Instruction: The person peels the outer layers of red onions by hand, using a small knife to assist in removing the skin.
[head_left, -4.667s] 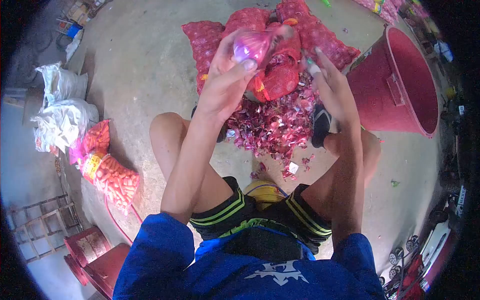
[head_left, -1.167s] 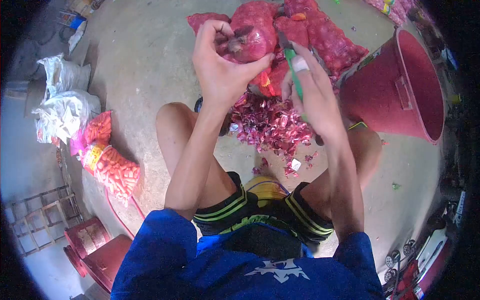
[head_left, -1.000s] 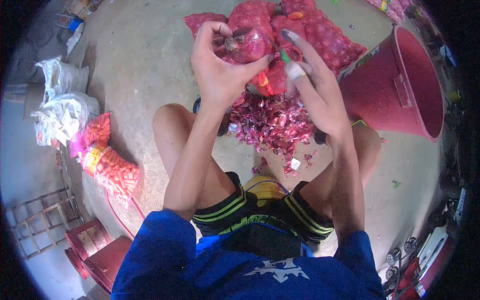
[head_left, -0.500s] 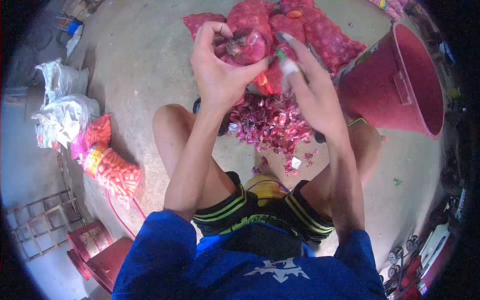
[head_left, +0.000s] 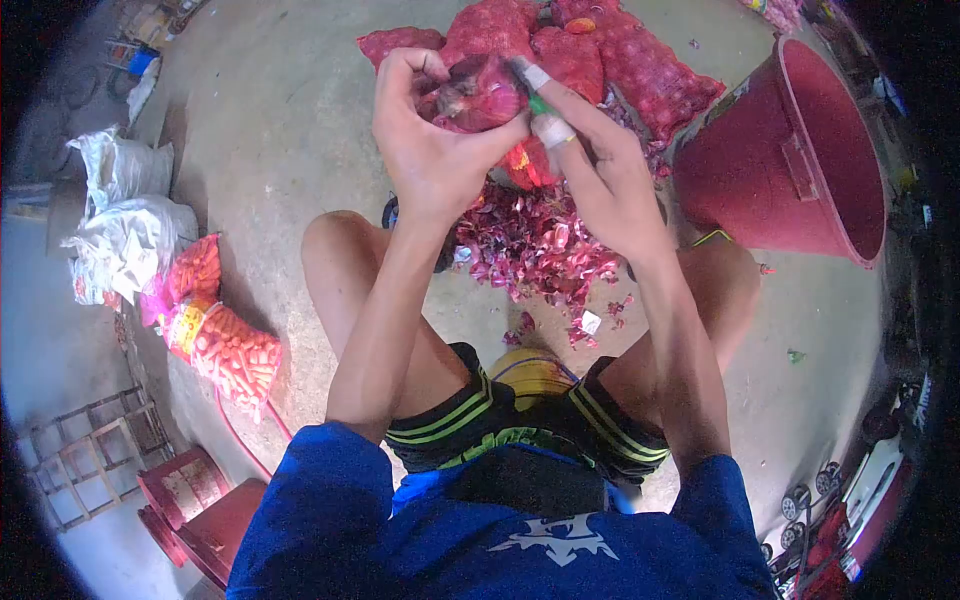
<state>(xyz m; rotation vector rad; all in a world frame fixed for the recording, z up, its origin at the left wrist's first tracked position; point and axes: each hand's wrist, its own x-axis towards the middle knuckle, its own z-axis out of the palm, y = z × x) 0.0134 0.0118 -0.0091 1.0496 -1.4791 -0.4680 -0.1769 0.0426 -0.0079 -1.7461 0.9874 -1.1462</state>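
My left hand (head_left: 432, 150) curls round a red onion (head_left: 492, 98) in front of my chest, thumb beneath and fingers over the top. Close against the onion's right side, my right hand (head_left: 612, 175) grips a small green-handled tool (head_left: 540, 106); its working end is hidden. White tape wraps the thumb and a finger of that hand. Below both hands, a heap of loose red onion skins (head_left: 540, 245) lies on the floor between my legs. Several red mesh sacks of onions (head_left: 645, 70) lie just beyond the hands.
A large dark-red bucket (head_left: 745, 165) leans over at the right, its mouth facing right. On the left are white plastic sacks (head_left: 135, 235) and a bag of carrots (head_left: 235, 350). Red containers (head_left: 185, 490) stand at the lower left, near a wooden frame (head_left: 95, 450).
My right hand has moved left and up, bringing the green-handled tool against the onion. My left hand keeps its hold, shifted slightly left.
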